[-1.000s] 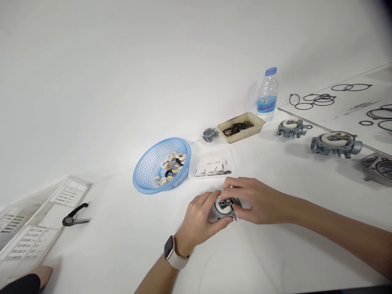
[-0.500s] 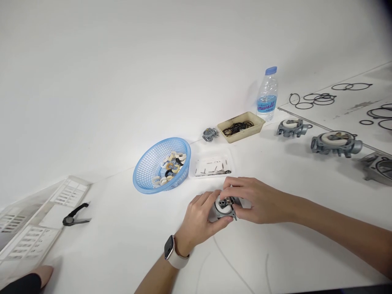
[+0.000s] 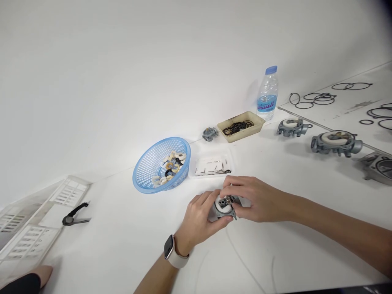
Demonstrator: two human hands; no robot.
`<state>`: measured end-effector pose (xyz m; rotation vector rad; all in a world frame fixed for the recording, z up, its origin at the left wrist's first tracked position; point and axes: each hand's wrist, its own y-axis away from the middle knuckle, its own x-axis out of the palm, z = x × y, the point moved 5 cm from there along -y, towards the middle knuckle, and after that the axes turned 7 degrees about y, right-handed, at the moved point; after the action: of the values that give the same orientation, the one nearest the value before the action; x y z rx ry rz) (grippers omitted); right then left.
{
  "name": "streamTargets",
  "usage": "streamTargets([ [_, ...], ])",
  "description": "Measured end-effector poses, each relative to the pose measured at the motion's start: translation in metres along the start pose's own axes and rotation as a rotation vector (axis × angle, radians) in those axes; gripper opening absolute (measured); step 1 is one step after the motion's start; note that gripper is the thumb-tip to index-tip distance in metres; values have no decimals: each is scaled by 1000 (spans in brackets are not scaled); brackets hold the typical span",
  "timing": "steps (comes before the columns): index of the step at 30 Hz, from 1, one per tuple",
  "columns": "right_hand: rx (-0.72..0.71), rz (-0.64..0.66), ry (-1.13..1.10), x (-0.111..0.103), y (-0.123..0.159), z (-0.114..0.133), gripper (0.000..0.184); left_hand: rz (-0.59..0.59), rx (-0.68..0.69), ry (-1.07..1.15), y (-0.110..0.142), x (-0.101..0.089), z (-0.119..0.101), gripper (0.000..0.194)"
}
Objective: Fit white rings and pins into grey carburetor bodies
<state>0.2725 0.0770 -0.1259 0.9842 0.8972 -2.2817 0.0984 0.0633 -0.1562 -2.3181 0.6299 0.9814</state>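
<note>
Between my two hands, low over the white table [image 3: 122,241], is a small grey metal carburetor body [image 3: 225,210] with a white float [image 3: 221,206] in its open face. My left hand [image 3: 200,218] grips its left and near side, thumb along the front edge, fingers behind. From the right, my right hand [image 3: 249,198] is closed at the brass-coloured fittings [image 3: 229,200] on the carburetor. Its fingertips partly cover that side, so I cannot make out any small part between them. Just beyond lies a white tray [image 3: 196,172] of thin metal pins.
A blue basket [image 3: 142,163] holds white, yellow and black floats. Behind stand a beige tray [image 3: 241,136] of black rings, another carburetor [image 3: 210,134] and a bottle [image 3: 267,96]. More carburetors [image 3: 335,145] sit right. Black pliers-like tool [image 3: 70,219] and a person's arm [image 3: 27,283] are left.
Both hands stay on the carburetor in nearly the same pose. My right hand has shifted only very slightly; the surroundings look the same.
</note>
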Motion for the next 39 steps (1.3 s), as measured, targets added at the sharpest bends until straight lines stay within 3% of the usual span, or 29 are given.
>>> streamTargets([
  [16, 14, 12, 11, 2, 0, -1, 33, 10, -5, -2, 0, 1, 2, 47],
  [23, -53, 46, -3, 2, 2, 1, 34, 2, 6, -5, 0, 0, -1, 54],
  [39, 26, 12, -12, 3, 1, -3, 33, 16, -13, -7, -1, 0, 0, 47],
])
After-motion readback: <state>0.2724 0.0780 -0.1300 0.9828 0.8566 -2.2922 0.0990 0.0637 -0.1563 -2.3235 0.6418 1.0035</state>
